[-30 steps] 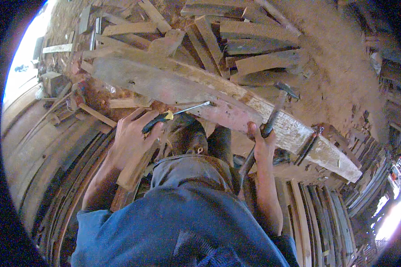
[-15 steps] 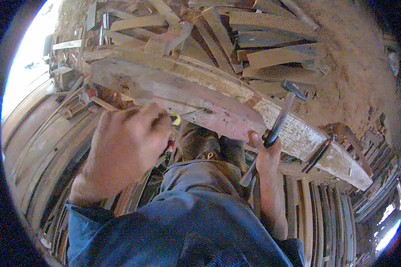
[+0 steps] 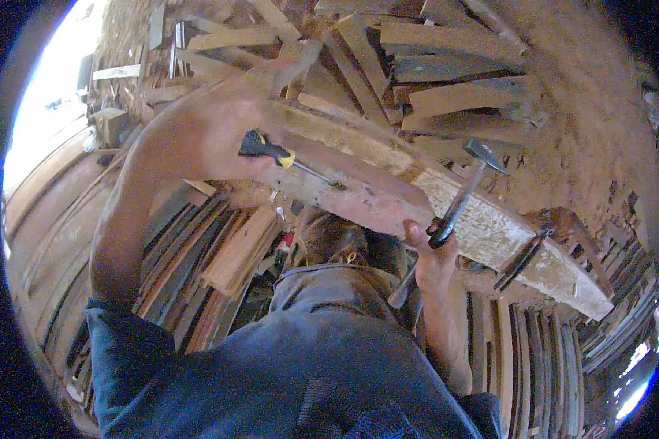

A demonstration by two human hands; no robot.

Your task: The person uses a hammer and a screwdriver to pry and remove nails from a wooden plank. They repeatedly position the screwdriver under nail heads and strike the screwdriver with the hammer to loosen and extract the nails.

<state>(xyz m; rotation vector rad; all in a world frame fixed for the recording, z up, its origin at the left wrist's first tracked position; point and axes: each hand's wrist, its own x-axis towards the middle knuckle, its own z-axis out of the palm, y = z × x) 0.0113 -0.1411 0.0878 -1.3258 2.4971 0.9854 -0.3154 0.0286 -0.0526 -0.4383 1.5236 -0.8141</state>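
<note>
- Two tools noted, one at each hand: a screwdriver (image 3: 277, 152) at my left hand (image 3: 223, 132) and a hammer (image 3: 462, 200) at my right hand (image 3: 438, 254).
- Left hand: blurred, directly behind the black-and-yellow screwdriver handle. Nearly all of that handle shows against the skin; whether my fingers are closed round it, I cannot tell.
- Right hand: fingers wrapped about the hammer's handle, grasp confirmed, thumb at the near edge of the timber (image 3: 377, 203). The hammer's head sits beyond and to the right of this hand; the handle's free end comes back toward me on the left.
- Timber: one long piece lying ahead of me, its left part covered by my left hand, its right end well past my right hand. The long axis slants, farther on the left, nearer on the right.
- Governing relation: the screwdriver's shaft points rightward from my left hand and slightly back toward me, nearly in line with the timber's length. Its tip lies between my hands, at a dark hollow (image 3: 338, 186); contact not verifiable.
- Nearer hand to the screwdriver handle: the left. The hammer's head is well apart from it.
- Surroundings: dark bar (image 3: 520, 260) across the timber, right of my right hand; loose wood pieces (image 3: 468, 99) beyond both hands; stacked boards (image 3: 241, 252) nearer me than the left hand.
</note>
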